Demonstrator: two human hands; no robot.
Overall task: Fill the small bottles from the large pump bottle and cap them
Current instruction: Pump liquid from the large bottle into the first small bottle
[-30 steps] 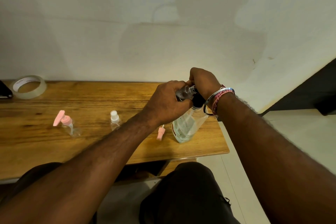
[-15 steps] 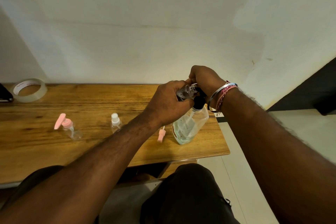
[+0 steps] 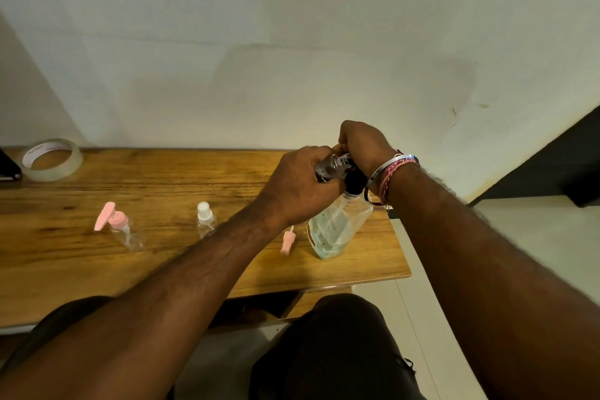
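— Two hands are seen in the head view: how is each one placed?

— A small clear bottle (image 3: 331, 167) is gripped in the curled left hand (image 3: 298, 185), tipped on its side with its long axis running toward the right hand (image 3: 362, 148), which is closed over the pump head of the large pump bottle (image 3: 337, 227). The mouth is held at the nozzle, just above the large bottle standing near the right edge of the wooden table (image 3: 162, 191).

— Can any writing be read?

— A reddish label on the large bottle and print inside the tape roll (image 3: 50, 159) are noticed, but neither can be read.
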